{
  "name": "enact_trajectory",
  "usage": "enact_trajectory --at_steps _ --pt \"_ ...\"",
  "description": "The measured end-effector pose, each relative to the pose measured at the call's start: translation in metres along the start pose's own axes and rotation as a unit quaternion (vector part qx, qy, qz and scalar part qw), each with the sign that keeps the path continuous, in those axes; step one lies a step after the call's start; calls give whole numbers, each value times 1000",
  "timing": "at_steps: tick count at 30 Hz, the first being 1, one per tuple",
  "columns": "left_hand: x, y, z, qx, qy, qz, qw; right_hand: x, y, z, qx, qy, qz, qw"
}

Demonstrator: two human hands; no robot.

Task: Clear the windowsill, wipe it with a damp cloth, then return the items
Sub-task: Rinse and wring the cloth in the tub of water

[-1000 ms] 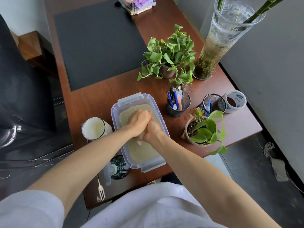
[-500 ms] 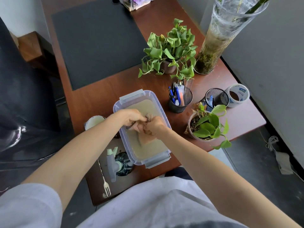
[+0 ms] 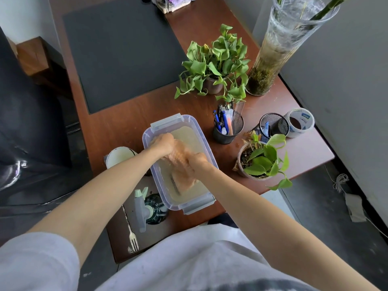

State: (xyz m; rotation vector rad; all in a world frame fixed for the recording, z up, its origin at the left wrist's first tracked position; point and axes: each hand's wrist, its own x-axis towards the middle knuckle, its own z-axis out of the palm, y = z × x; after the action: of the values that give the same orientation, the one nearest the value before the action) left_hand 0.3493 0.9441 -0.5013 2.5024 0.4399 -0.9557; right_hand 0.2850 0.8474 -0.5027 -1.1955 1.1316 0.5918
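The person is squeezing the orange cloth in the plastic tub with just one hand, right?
No, with both. The head view shows the left hand and the right hand gripping the orange cloth in the plastic tub.

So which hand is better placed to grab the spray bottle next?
Probably the left hand: the spray bottle stands left of the tub, near that forearm. The right hand would reach across.
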Motion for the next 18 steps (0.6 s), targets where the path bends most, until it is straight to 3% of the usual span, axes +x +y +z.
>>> enact_trajectory --at_steps 2,3,6,8,11,15,18 --pt "2 -5 4 97 51 59 992 -2 -4 2 -19 -7 3 1000" --pt "3 -5 6 121 41 68 989 2 -4 1 4 -20 18 1000" --pt "-3 4 1 144 -52 80 985 -9 -6 1 -2 -34 2 999" --pt "-9 11 -3 138 -148 73 977 -10 -9 2 74 -37 18 996" --pt "-9 9 -5 133 -201 68 968 -7 -7 5 40 -28 -3 999" --pt "-5 -3 -1 103 -192 28 975 -4 -5 1 8 -36 -19 999" --pt "-1 -3 13 -5 -113 -12 993 -7 0 4 55 12 8 998"
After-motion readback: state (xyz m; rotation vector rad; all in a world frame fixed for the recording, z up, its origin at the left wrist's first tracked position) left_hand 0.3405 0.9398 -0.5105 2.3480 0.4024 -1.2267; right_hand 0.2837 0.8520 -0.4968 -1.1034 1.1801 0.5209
